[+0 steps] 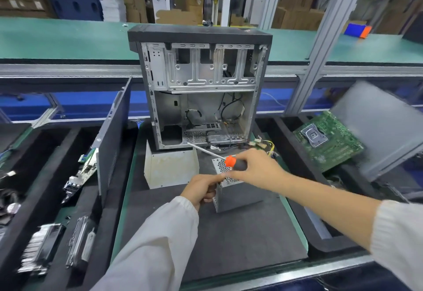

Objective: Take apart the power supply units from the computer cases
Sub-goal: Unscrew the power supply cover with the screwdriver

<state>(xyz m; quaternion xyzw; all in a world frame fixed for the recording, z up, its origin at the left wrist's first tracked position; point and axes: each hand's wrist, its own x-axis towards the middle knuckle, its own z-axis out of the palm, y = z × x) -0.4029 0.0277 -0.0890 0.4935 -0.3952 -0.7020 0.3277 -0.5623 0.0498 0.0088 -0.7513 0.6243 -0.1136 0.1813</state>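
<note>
Two hands at work on one grey sheet-metal power supply box with a perforated honeycomb face (231,190), which already sits out of the case, on the dark foam mat of the counter (229,240), just in front of the open silver-and-black computer case (201,89). Case stands raised on a cream-coloured block (170,168). Bundle of yellow and black leads (267,147) lies between box and case; whether any lead is plugged in cannot be told.

Left hand (201,191) grips the near-left corner of the box, fingers curled round its edge. Right hand (256,167) is wrapped round the orange-and-black handle of a long-shafted screwdriver (235,163); shaft points up-left, tip near the case's lower rear grille, not on any screw of the box.

Judgement: step in hand is opening the box.
- Keep the left grip firm and press down, since a light box will likely slide on foam.
- Seat the tip square in the screw head before turning; an angled tip may cam out.
- Check leads hang free of the case first.

Green motherboard (327,140) lies in the right bin, well apart.
</note>
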